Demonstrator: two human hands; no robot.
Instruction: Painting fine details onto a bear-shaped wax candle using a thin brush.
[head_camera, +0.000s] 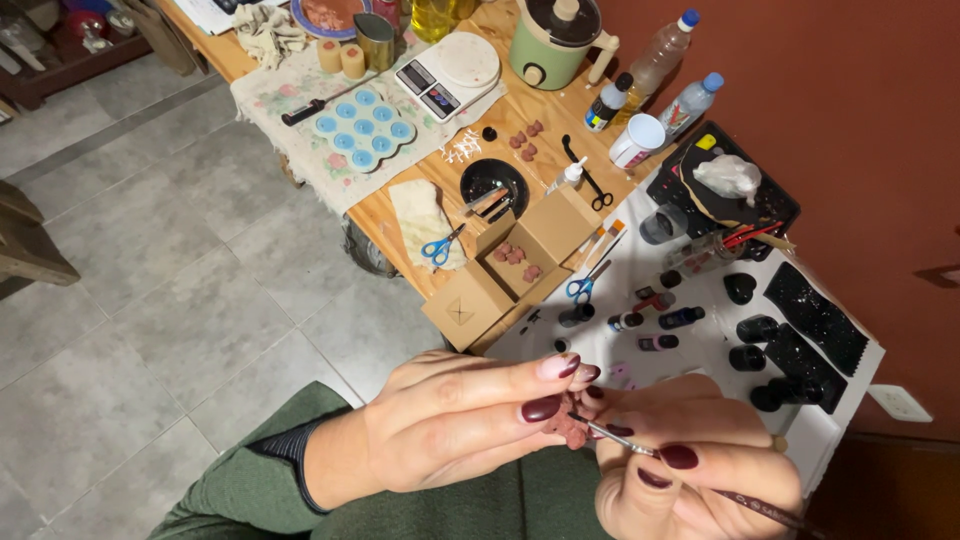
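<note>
The left hand is pinching a small reddish-brown piece between thumb and fingertips, while the right hand is gripping a thin paintbrush whose tip is touching that piece. Beyond them, an open cardboard box holding similar pieces is sitting on the tabletop, with blue-handled scissors lying just beside it.

Floor: grey stone-look tiles. Wall: reddish-brown, along the wooden table's far edge. White socket low on wall.

Home craft corner: scale, scissors, paint bottles.
</note>
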